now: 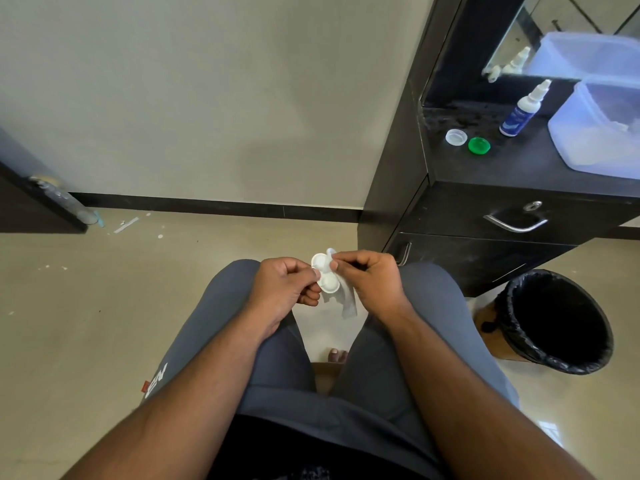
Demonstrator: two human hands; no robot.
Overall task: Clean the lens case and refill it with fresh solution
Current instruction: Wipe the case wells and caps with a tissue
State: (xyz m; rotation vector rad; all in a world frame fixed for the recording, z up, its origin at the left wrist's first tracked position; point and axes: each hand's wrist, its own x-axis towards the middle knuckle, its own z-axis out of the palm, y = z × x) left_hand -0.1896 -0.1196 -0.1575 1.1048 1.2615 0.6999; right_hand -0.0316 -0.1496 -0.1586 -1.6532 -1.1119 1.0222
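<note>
A white lens case (325, 274) with two round wells, both uncapped, is held up in front of a seated person, above the gap between their knees. The left hand (289, 287) pinches the case's left edge between thumb and curled fingers. The right hand (369, 278) has its fingers curled around a pale tissue or wipe (343, 299), pressing part of it against the right side of the case near the upper well; the rest of the wipe hangs down below the case. Whether the wipe reaches inside a well cannot be told.

To the upper right stands a dark desk (519, 171) with drawers. On its top, well apart from the hands, lie two loose caps just beside each other: a white cap (456, 137) and a green cap (479, 145). Near them, further right, a solution bottle (523, 110) with a white nozzle and blue label stands upright. Beside it sits a translucent plastic tub (595, 129). A mirror (554, 36) behind the desk reflects the bottle and tub.

On the floor to the right of the person's knee is a bin (554, 322) lined with a black bag. The person wears grey trousers (221, 327), and the floor (86, 306) is pale tile.
</note>
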